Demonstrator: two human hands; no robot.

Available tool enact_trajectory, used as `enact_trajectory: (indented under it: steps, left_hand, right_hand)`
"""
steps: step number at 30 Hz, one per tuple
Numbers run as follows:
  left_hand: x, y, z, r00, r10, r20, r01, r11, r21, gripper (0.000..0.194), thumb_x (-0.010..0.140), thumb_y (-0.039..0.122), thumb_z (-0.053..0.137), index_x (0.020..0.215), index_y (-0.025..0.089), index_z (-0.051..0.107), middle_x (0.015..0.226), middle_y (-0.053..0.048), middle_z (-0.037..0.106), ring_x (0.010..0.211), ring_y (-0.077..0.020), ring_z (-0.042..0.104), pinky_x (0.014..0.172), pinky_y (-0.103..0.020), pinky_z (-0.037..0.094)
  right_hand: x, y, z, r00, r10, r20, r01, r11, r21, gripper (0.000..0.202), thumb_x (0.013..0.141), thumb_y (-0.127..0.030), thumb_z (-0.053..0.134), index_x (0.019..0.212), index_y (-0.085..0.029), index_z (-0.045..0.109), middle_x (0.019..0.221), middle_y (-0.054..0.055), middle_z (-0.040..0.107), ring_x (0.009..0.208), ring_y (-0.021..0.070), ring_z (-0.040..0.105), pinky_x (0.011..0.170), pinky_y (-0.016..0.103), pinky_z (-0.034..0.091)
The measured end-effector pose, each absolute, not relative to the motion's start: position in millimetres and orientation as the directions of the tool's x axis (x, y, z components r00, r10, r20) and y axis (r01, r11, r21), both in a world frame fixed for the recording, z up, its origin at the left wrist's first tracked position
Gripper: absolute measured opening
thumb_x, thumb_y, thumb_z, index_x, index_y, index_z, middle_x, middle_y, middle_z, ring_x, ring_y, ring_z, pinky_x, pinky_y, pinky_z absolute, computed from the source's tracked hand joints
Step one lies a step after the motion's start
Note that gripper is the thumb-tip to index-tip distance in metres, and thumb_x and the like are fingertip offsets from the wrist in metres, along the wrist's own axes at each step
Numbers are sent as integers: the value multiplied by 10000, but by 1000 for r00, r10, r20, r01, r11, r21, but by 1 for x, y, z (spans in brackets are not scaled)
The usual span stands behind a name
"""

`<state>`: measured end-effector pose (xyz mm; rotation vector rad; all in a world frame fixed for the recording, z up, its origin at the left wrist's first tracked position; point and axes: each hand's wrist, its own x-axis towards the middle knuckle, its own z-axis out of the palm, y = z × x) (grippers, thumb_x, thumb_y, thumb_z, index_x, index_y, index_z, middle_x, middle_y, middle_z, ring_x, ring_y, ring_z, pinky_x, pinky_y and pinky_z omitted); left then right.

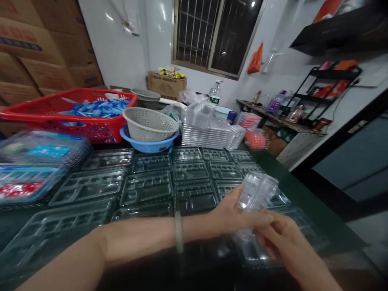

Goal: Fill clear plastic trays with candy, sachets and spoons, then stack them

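My left hand [232, 212], with a pale bangle on its wrist, is wrapped round a bundle of clear plastic trays [257, 192] above the right part of the table. My right hand [279, 232] is closed at the lower edge of the same bundle, touching my left fingers. Its fingertips are partly hidden and blurred. Beneath and around lie rows of clear compartment trays [147, 188] on the dark green table [277, 167].
A red basket [106, 131] of blue packets stands at the back left, beside a grey colander [150, 123] in a blue basin [148, 146]. Stacked clear trays [206, 135] rise behind the rows. Filled packs [30, 182] lie at the left.
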<state>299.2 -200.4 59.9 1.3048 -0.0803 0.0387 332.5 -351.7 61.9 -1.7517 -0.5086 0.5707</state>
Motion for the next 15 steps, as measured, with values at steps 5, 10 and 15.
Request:
enact_trajectory:
  steps: [5,10,15]
  left_hand:
    - [314,-184,59,988,-154,-2,59,366,929,546,613,246,737,1114,170,534,884,-51,622,790,-183,587,686,-285,449]
    - [344,-133,38,975,15,-221,175,566,806,368,710,322,612,1025,144,543,887,-84,611,709,-199,601,565,-287,449]
    - [347,-98,30,976,-76,-204,206,623,754,451,773,377,527,1163,157,470,1054,-137,578,887,-288,590,710,-401,461]
  right_hand:
    - [338,-350,78,741,665,91,342,-258,-903,234,790,-313,557,623,-152,520,558,-32,408,514,71,358,461,199,263]
    - [414,-378,71,861,468,201,239,-23,-971,238,814,-311,539,630,-172,478,486,-67,342,440,53,283,434,196,227]
    - [557,-393,45,973,198,117,96,112,-989,218,715,-350,651,681,-169,534,561,-45,509,426,54,398,398,187,283]
